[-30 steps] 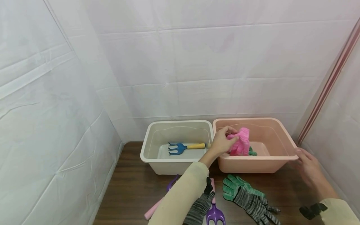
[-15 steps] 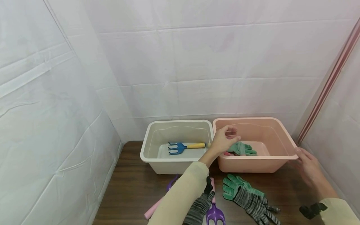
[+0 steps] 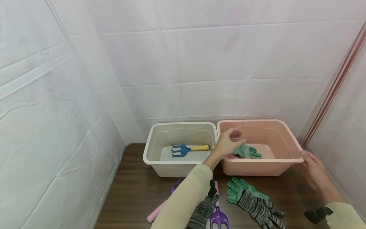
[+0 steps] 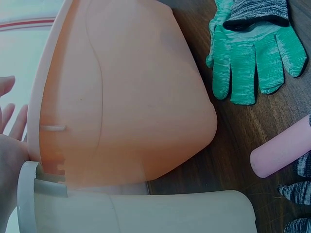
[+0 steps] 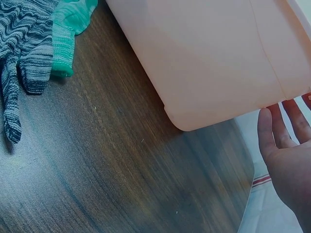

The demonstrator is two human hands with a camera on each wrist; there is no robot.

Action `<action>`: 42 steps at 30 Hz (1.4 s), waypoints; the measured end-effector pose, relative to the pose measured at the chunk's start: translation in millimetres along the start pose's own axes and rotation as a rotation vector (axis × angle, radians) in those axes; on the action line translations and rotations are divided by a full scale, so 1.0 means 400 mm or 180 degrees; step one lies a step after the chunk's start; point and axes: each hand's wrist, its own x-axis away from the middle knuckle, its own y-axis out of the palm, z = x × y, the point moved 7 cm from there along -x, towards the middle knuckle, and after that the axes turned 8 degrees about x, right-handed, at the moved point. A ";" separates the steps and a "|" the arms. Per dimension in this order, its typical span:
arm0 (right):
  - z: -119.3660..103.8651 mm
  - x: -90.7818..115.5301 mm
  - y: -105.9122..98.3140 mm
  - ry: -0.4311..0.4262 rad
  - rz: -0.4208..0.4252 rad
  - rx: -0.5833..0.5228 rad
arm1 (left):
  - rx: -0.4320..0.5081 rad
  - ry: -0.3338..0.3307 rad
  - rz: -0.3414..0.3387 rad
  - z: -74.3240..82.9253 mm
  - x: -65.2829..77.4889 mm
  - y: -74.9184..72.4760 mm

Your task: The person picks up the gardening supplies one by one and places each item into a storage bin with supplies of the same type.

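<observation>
My left hand [image 3: 227, 143] hangs over the left part of the peach plastic bin [image 3: 277, 140], fingers loosely bent with nothing between them. Below it in the bin lie a green glove [image 3: 248, 151] and a bit of a pink glove [image 3: 232, 156], mostly hidden. At the bin's right end my right hand [image 3: 314, 167] holds the rim, thumb on top and fingers against the outside. The right wrist view shows those fingers [image 5: 267, 133] against the bin's wall [image 5: 209, 63].
A pale grey bin [image 3: 183, 163] with a blue hand rake [image 3: 180, 151] stands left. In front lie a green glove [image 3: 233, 190], a striped grey glove [image 3: 255, 203], another striped glove [image 3: 201, 211], a purple fork [image 3: 218, 218] and a pink handle [image 3: 155, 212]. White sheeting [image 3: 186, 63] surrounds the table.
A second ago my left hand held the pink glove over the peach bin; half a second ago it had let go. The glove dropped into the bin. My right hand stayed at the rim.
</observation>
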 end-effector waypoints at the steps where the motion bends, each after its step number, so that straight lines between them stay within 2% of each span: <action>1: 0.001 -0.001 0.000 0.0005 0.0000 -0.0002 | -0.0006 0.0000 -0.0001 0.001 0.000 -0.001; 10: -0.002 0.001 -0.002 0.0020 -0.0012 -0.0145 | 0.0034 0.0019 -0.0040 0.006 0.001 0.002; 17: -0.002 0.014 -0.013 -0.0047 0.0019 -0.0154 | 0.0095 0.0024 -0.0071 0.005 0.004 0.012; 24: -0.004 0.017 -0.012 -0.0181 -0.0003 -0.0365 | 0.0094 0.0056 -0.0079 0.010 0.007 0.011; 33: 0.011 0.019 -0.010 0.0118 0.0166 -0.0047 | 0.0066 0.0084 -0.0131 0.007 0.010 0.013; 42: 0.012 0.015 -0.023 0.0082 0.0203 -0.0183 | 0.0117 0.0109 -0.0114 0.008 0.008 0.020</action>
